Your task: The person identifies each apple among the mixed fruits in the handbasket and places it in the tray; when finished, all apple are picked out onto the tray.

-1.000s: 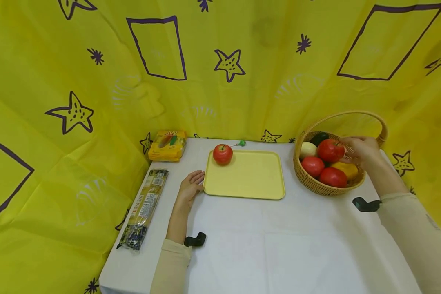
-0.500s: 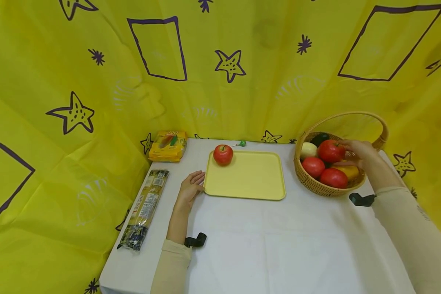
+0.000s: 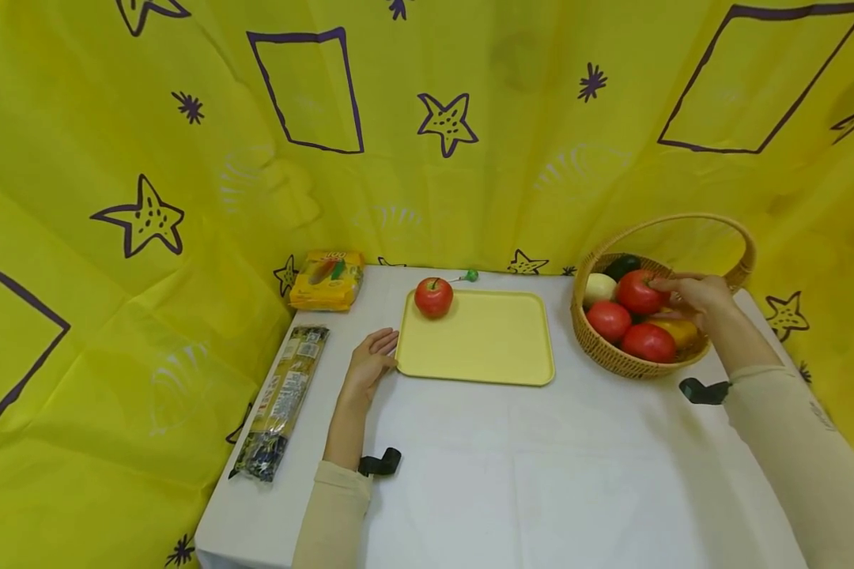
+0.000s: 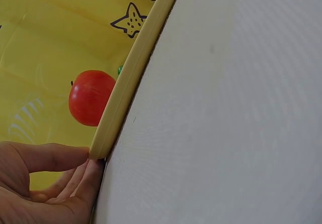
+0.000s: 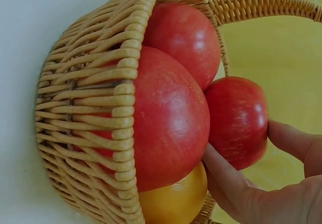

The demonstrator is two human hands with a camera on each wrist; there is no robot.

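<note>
Right grip [image 3: 703,299] pinches glossy apple [image 5: 237,121] (basket [image 5: 88,103] coarsely woven); left grip [image 3: 369,360] relaxed, touching tray [image 3: 494,336].

- White-covered worktop [image 3: 441,482]
- Yellow tray [image 3: 487,336], set near the back
- Wicker basket [image 3: 607,353], placed at right
- Orange-yellow packet [image 3: 326,283] and long packet [image 3: 281,399], laid at left
- Green-topped stick [image 3: 472,275], seen behind the tray

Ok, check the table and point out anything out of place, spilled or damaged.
Only the green ball on a stick stands out: it lies loose behind the yellow tray, neither on it nor in the basket. Nothing looks spilled or damaged.
</note>
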